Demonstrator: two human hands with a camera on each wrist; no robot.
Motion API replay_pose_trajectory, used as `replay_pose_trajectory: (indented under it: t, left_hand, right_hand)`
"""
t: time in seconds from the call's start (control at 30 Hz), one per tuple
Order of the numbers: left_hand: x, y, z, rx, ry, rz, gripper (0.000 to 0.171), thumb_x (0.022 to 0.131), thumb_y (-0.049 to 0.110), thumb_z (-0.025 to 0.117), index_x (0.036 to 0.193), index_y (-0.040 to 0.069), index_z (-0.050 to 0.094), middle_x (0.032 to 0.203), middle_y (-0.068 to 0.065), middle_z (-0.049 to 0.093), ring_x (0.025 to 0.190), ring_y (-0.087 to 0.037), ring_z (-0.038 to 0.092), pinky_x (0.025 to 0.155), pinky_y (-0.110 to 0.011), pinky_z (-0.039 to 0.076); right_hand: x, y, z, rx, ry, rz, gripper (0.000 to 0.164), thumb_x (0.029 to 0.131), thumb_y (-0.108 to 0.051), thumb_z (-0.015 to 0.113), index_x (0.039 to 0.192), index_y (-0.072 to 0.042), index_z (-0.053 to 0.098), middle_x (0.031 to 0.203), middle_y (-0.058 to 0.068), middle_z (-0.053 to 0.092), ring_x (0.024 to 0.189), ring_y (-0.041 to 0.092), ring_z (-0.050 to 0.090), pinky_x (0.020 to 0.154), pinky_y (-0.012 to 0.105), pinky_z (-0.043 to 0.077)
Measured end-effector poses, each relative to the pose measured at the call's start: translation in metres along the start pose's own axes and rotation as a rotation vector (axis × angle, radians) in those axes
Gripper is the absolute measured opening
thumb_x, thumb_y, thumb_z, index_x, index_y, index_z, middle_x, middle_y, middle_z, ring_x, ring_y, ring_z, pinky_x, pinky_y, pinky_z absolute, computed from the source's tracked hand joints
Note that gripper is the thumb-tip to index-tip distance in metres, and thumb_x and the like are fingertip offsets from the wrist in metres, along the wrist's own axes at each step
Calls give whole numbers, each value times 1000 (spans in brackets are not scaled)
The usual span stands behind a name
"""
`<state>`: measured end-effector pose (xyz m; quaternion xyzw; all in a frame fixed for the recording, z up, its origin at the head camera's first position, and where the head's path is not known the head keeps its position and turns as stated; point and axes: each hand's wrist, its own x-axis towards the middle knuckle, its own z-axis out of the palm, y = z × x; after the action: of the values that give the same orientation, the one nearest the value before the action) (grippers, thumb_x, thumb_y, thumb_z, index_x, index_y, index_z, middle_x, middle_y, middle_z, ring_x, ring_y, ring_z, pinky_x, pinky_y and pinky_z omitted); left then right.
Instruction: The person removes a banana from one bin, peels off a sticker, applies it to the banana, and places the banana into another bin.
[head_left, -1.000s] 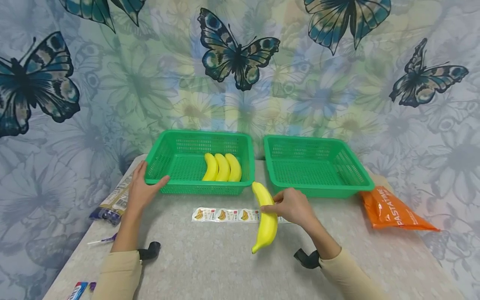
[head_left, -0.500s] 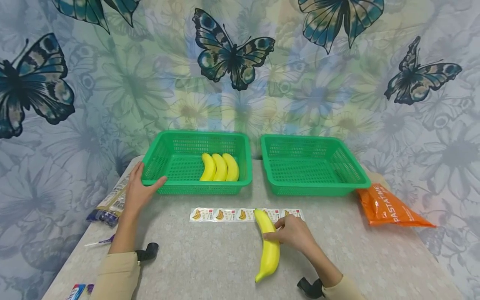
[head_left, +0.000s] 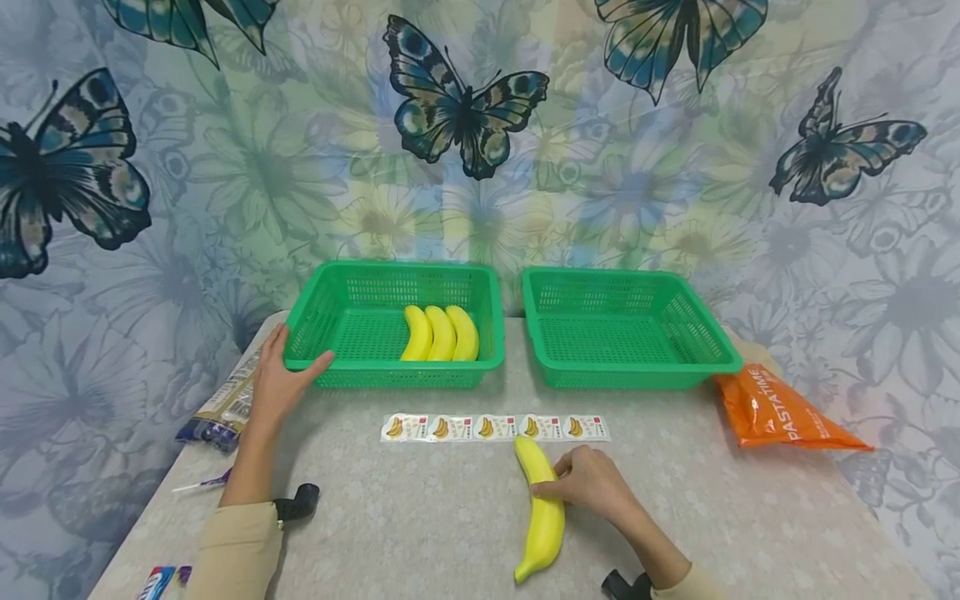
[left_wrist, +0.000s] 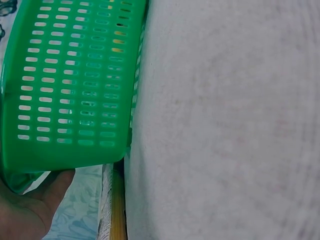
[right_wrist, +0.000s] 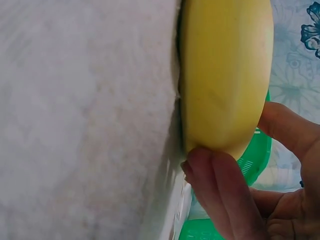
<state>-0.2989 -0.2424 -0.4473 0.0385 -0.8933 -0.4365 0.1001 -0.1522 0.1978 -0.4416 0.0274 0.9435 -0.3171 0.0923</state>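
In the head view, my right hand (head_left: 592,482) pinches a yellow banana (head_left: 542,533) by its side, thumb across the top. The banana lies low on the table, its upper tip right at a strip of banana-printed stickers (head_left: 450,428). Fingers and thumb flank the banana (right_wrist: 227,75) in the right wrist view. My left hand (head_left: 281,379) grips the front left corner of the left green basket (head_left: 405,377), thumb along the front rim. Part of that hand is hidden by the rim in the left wrist view. Three bananas (head_left: 441,335) lie side by side in this basket.
A second green basket (head_left: 637,377) stands right of the first. Beside it lies an orange packet (head_left: 783,408). At the left edge are a gold and purple packet (head_left: 225,408), a thin purple-and-white item (head_left: 204,482) and a blue-red tube (head_left: 156,583). A butterfly-print cloth hangs behind.
My right hand has brought the banana down and toward me, from near the left basket's front corner to the table before the sticker strip. My left hand has kept its place on the basket.
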Motion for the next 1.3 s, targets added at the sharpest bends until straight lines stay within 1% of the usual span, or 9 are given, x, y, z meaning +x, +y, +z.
replay_pose_trajectory:
  t: [0.1, 0.17, 0.23, 0.4, 0.6, 0.9, 1.1, 1.2, 1.3]
  left_hand:
    - [2, 2, 1, -6, 1, 4, 101, 88, 57, 62, 159, 15, 5, 166, -10, -1, 147, -50, 6, 108, -76, 18]
    - [1, 3, 1, -9, -3, 2, 100, 88, 57, 62, 159, 16, 4, 166, -10, -1, 147, -50, 6, 108, -76, 17]
    - [1, 2, 1, -9, -9, -1, 100, 88, 57, 62, 159, 17, 4, 166, -10, -2, 147, -51, 5, 107, -77, 17]
    - [-1, -1, 1, -12, -10, -2, 101, 88, 57, 62, 159, 16, 4, 166, -10, -3, 148, -51, 5, 107, -76, 17]
    - [0, -2, 2, -5, -13, -4, 101, 88, 56, 63, 159, 15, 4, 166, -10, -2, 148, -49, 5, 109, -75, 18]
    - [1, -2, -1, -4, -3, -2, 102, 87, 57, 63, 159, 14, 5, 166, -10, -2, 147, -50, 6, 108, -76, 18]
    - [0, 1, -1, -16, -6, 1, 102, 87, 56, 63, 158, 13, 3, 166, -11, -2, 149, -47, 5, 110, -74, 18]
    - [-6, 6, 0, 23, 50, 33, 100, 88, 55, 62, 158, 11, 6, 165, -15, 3, 149, -46, 9, 111, -72, 19]
    - [-18, 17, 4, 146, 177, 141, 95, 88, 50, 66, 156, 3, 18, 161, -22, 16, 146, -48, 19, 113, -68, 22]
  right_hand:
    - [-1, 2, -3, -6, -7, -30, 31, 68, -41, 84, 69, -12, 73, 56, -5, 59, 51, 10, 46, 46, 22, 34]
    - [-1, 3, -5, -11, -22, -44, 33, 71, -42, 82, 63, -13, 70, 51, -7, 53, 48, 9, 40, 45, 21, 30]
    - [0, 3, -5, -24, -26, -43, 36, 73, -45, 80, 68, -11, 71, 54, -6, 54, 50, 9, 42, 46, 22, 32]
    - [6, 1, -2, -48, 5, -16, 45, 74, -45, 80, 91, -3, 74, 73, 1, 65, 63, 13, 53, 55, 25, 42]
    - [7, 0, 1, -46, 25, -18, 37, 70, -38, 84, 84, -5, 74, 71, -2, 63, 63, 13, 51, 53, 24, 41]
    - [7, -2, 2, -42, 9, -13, 38, 70, -38, 84, 85, -5, 74, 71, -1, 63, 64, 14, 52, 53, 25, 42]
    - [8, -2, 0, -53, 3, -6, 39, 71, -38, 84, 87, -4, 75, 74, 1, 64, 65, 14, 53, 54, 25, 42]
    - [8, -3, -1, -57, -2, 0, 40, 71, -38, 84, 88, -3, 75, 76, 1, 66, 66, 14, 54, 55, 25, 43]
    - [6, -3, -1, -64, 8, 0, 41, 70, -39, 84, 89, -3, 75, 77, 1, 67, 67, 14, 54, 55, 25, 44]
